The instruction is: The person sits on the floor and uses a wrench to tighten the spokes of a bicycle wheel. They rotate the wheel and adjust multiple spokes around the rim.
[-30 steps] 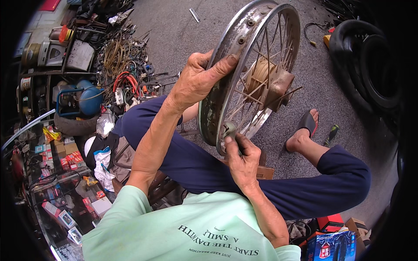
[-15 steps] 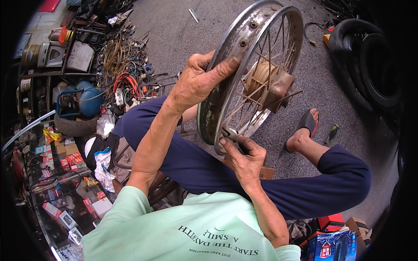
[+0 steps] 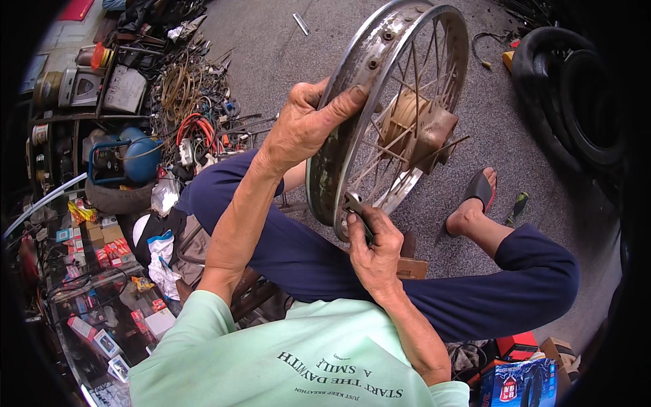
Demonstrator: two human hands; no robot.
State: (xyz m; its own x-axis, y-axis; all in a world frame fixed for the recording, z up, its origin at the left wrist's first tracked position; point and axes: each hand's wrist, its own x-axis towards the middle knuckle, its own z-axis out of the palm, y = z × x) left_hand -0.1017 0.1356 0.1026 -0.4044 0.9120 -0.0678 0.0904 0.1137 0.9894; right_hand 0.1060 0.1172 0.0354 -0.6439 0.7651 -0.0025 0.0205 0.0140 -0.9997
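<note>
A worn metal wheel rim [image 3: 327,173] with wire spokes stands tilted above my knees, without a tyre. My left hand [image 3: 305,129] grips its left side, the thumb lying on the channel and the other fingers hidden behind. The wheel's rusty hub [image 3: 434,136] faces right. At the rim's lower edge, my right hand [image 3: 378,247] is closed on a small metal wrench [image 3: 352,201], whose head sits beside the spokes; whether it touches a spoke I cannot tell.
Black tyres [image 3: 573,102] lie at the right. A green-handled tool [image 3: 519,207] is on the floor beside my sandalled foot [image 3: 475,200]. Tangled cables [image 3: 186,88], a blue compressor [image 3: 139,156] and a glass case [image 3: 88,292] with small boxes fill the left side.
My right hand has shifted slightly left and down, and the wrench in it has turned, with its head now pointing up. The wheel has turned slightly in my left hand.
</note>
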